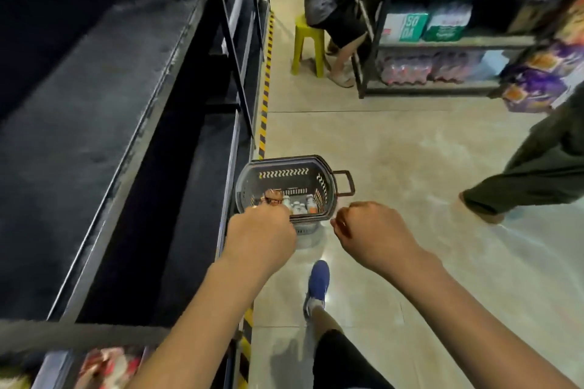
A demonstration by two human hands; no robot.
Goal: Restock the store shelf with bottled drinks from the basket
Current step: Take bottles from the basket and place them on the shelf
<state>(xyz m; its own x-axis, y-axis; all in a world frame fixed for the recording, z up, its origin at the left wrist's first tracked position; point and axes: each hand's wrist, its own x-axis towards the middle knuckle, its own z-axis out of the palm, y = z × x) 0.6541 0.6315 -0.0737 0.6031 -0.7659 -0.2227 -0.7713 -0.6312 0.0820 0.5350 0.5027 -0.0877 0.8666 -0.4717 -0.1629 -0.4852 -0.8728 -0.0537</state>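
Note:
A dark plastic basket [325, 180] stands on the floor beside the black store shelf [104, 98], its handle folded out to the right. Several small bottled drinks [300, 206] with white and orange labels lie at its bottom. My left hand [262, 230] reaches over the basket's near left rim, fingers curled down around a brownish bottle [273, 196] whose top shows above the knuckles. My right hand [369, 230] hovers just right of the basket, above the floor, closed in a loose fist with nothing visible in it.
The black shelf boards on the left are bare. A person sits on a yellow stool [308, 41] ahead. Another person's leg [531, 174] steps in at right. A rack with drink packs [442, 50] stands at back right. My blue shoe [317, 284] is below the basket.

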